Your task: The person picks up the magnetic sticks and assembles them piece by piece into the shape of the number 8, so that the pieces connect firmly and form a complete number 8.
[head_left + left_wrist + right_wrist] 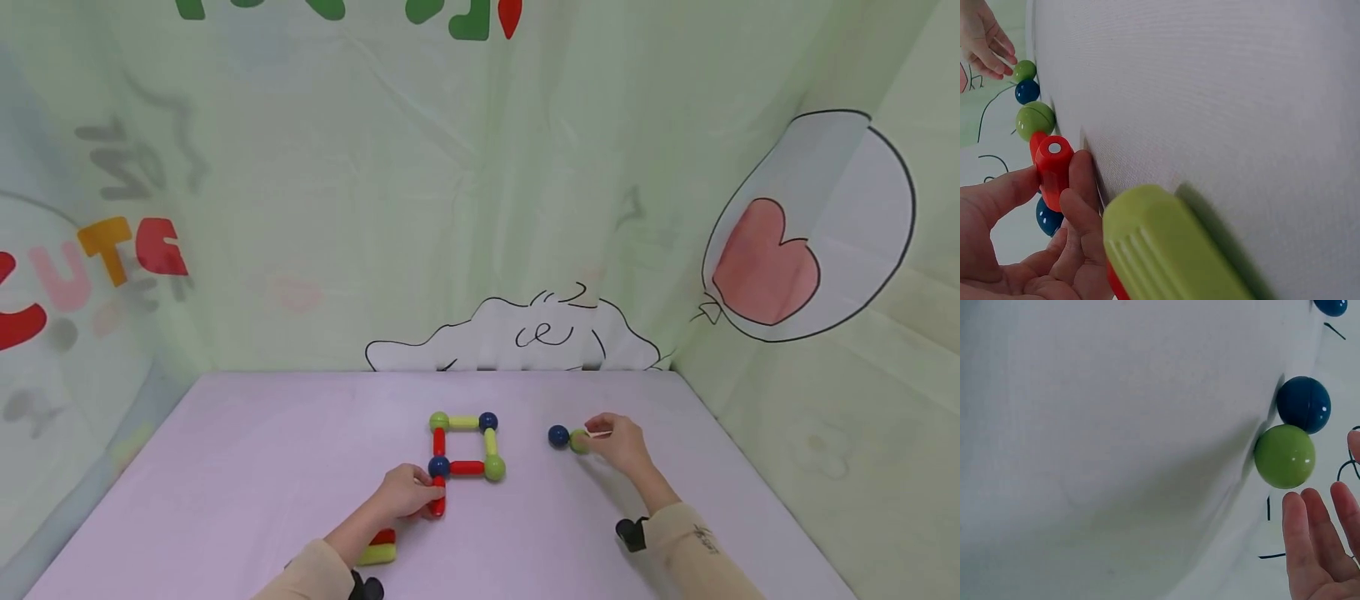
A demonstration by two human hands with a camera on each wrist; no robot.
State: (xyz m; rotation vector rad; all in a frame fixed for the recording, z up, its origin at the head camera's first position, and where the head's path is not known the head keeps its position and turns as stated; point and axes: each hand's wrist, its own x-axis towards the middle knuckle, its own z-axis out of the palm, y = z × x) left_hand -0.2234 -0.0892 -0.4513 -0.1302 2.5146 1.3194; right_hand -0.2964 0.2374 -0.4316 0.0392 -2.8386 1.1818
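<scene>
Red stick (pixel 438 503) pinched in left hand (pixel 405 492); right hand (pixel 621 443) relaxed beside green ball (pixel 578 442).

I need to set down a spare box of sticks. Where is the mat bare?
The mat lies bare left of the square frame, and behind it up to the backdrop. It is crowded near the left hand on the red stick and around the right hand by the green ball.

The green ball (pixel 1284 456) and the blue ball (pixel 1304 404) are showing glossy, smooth plastic. The red rod (pixel 1054 169) is looking like satin plastic, the ribbed green rod (pixel 1166 250) matt. The table cover (pixel 1222 94) is appearing as finely woven matt cloth.
</scene>
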